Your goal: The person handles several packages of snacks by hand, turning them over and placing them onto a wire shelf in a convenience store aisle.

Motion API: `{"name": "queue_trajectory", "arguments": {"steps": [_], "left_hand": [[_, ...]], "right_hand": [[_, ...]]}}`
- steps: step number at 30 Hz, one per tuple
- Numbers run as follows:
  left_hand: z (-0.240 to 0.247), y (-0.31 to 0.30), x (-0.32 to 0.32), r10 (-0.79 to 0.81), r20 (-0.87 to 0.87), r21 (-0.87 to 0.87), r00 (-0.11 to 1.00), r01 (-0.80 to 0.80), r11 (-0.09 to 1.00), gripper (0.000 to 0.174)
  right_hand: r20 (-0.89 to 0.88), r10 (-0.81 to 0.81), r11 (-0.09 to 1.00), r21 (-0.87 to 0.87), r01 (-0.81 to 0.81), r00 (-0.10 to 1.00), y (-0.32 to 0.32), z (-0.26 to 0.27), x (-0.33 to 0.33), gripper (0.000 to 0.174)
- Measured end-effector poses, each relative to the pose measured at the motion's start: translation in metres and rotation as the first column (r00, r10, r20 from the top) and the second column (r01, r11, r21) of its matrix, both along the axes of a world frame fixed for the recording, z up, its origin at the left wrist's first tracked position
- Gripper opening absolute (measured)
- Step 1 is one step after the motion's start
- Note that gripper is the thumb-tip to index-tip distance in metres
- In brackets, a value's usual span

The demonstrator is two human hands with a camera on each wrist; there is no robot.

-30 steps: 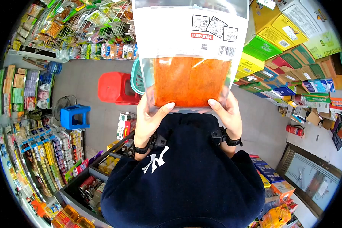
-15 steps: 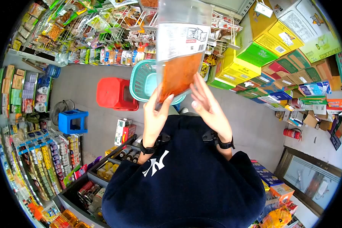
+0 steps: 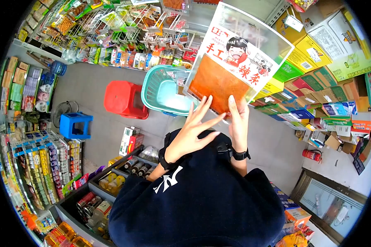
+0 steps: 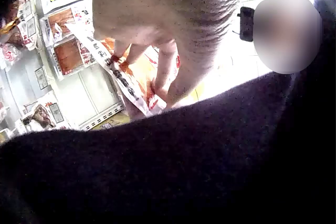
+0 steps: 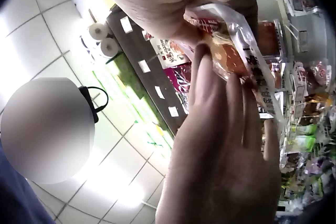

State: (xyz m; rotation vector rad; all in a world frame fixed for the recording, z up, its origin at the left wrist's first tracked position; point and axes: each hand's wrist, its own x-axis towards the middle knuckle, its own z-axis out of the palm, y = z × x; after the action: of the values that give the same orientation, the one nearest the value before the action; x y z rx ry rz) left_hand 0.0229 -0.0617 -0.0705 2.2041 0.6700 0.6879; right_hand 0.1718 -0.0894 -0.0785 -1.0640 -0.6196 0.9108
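A clear-and-white snack bag of flat orange spicy strips is held up, tilted, in front of the chest. Its printed front, with a cartoon figure and red lettering, faces the head camera. My right hand pinches the bag's lower right corner, thumb over the front. With fingers spread and fairly straight, my left hand lies at the bag's lower edge, fingertips touching or overlapping it. In the right wrist view the left fingers reach up against the bag. The left wrist view shows the bag beyond the left hand's fingers.
A turquoise basket stands on the floor ahead, beside a red stool. Farther left is a blue stool. Hanging snack packets fill the far shelves; stacked cartons line the right. A drinks bin sits close at left.
The bag has turned from its back to its printed front and swung right. My right hand has taken hold of its lower corner, while the left has let go and spread its fingers.
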Motion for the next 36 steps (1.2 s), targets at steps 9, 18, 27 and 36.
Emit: {"name": "queue_trajectory", "arguments": {"steps": [9, 18, 27, 36], "left_hand": [[-0.004, 0.031, -0.017, 0.408, 0.298, -0.287, 0.863, -0.327, 0.900, 0.063], [-0.008, 0.036, -0.025, 0.464, 0.375, -0.618, 0.802, -0.157, 0.771, 0.049], [-0.009, 0.054, -0.032, 0.462, 0.364, -0.619, 0.809, -0.160, 0.769, 0.047], [-0.005, 0.093, -0.042, 0.440, 0.354, -0.603, 0.825, -0.158, 0.782, 0.045]], "right_hand": [[0.055, 0.036, 0.999, 0.038, -0.038, 0.998, -0.005, 0.003, 0.015, 0.034], [0.068, 0.123, 0.992, 0.000, -0.123, 0.990, 0.003, 0.002, 0.013, 0.033], [0.058, 0.148, 0.989, 0.002, -0.148, 0.987, 0.026, 0.002, 0.006, 0.034], [0.046, 0.135, 0.991, 0.015, -0.136, 0.990, 0.066, 0.004, -0.003, 0.039]]}}
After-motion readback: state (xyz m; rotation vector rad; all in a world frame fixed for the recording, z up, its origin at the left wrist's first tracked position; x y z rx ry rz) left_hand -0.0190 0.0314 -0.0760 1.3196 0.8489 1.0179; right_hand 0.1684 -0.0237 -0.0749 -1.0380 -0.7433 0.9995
